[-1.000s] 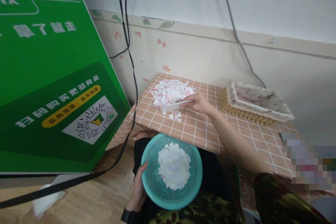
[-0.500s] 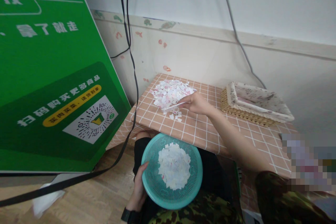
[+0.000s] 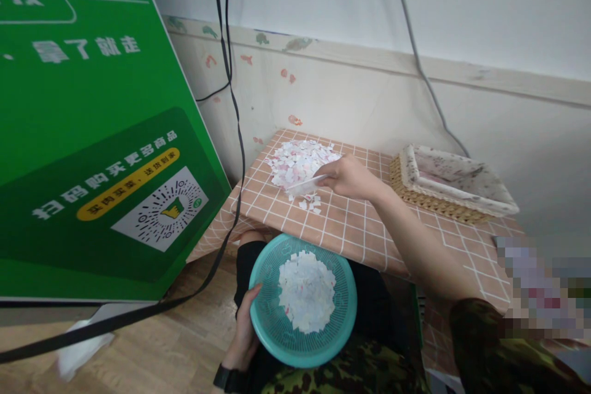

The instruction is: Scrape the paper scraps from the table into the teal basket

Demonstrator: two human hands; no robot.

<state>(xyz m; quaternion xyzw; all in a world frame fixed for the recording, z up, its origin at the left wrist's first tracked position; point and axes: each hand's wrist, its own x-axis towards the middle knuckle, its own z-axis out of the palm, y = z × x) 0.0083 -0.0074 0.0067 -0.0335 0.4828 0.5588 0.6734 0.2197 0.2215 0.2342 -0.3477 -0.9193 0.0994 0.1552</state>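
Note:
My left hand [image 3: 245, 324] grips the left rim of a turquoise plastic colander [image 3: 266, 337], which rests on my lap. Inside it lies a heap of small white paper scraps [image 3: 307, 292]. Over the table, my right hand [image 3: 348, 177] pinches a thin white card [image 3: 305, 185], seen nearly edge-on. The card touches the near side of a pile of paper scraps [image 3: 298, 160], white with some pink. Several loose scraps [image 3: 310, 202] lie just in front of the card on the checked tablecloth [image 3: 344, 226].
A wicker basket [image 3: 410, 194] with a floral lining stands at the table's back right. On the left rises a green printed panel [image 3: 92, 104]. A black strap [image 3: 239, 154] hangs between panel and table; a grey cable [image 3: 422, 74] runs down the wall. Pixelated items lie far right.
My right hand has barely moved, with the white card still at the near edge of the pile. The colander and my left hand stay in place.

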